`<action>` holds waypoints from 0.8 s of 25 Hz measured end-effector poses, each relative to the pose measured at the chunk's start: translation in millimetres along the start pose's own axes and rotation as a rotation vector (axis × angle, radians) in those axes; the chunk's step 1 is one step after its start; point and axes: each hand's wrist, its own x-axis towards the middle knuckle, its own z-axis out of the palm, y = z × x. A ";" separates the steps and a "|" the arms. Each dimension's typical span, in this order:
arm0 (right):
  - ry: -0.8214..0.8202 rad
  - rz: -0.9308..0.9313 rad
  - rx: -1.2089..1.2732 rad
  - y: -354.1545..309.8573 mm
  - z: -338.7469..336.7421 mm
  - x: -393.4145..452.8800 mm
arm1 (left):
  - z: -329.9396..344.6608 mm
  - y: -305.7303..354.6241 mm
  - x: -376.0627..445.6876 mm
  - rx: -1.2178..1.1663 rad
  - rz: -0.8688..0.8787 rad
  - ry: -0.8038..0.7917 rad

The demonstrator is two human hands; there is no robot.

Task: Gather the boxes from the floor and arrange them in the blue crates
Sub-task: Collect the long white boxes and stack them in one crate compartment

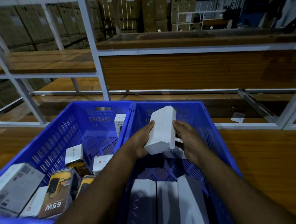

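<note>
Fingers of our left hand (142, 142) curl round the near end of a white box (161, 130), while our right hand (187, 142) presses along its other side, its fingers mostly hidden behind it. We hold the box tilted above the right blue crate (210, 126), over three long white boxes (168, 205) lying side by side on its floor. Beside it, touching, the left blue crate (56, 132) holds a jumble of small boxes, one marked 65W (56, 191).

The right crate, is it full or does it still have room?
Still room. The right crate holds a few long boxes at its near end, and bare blue floor shows beyond them.
</note>
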 end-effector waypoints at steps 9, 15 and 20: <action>-0.143 0.305 0.004 44.3 25.2 -0.8 | -10.6 -5.5 10.8 0.289 0.048 0.297; -0.080 0.476 -0.077 65.0 37.1 16.0 | -3.1 -4.2 11.9 0.151 0.071 0.332; 0.024 0.487 0.067 91.8 39.5 41.2 | 4.2 -17.9 18.4 -0.049 -0.007 0.356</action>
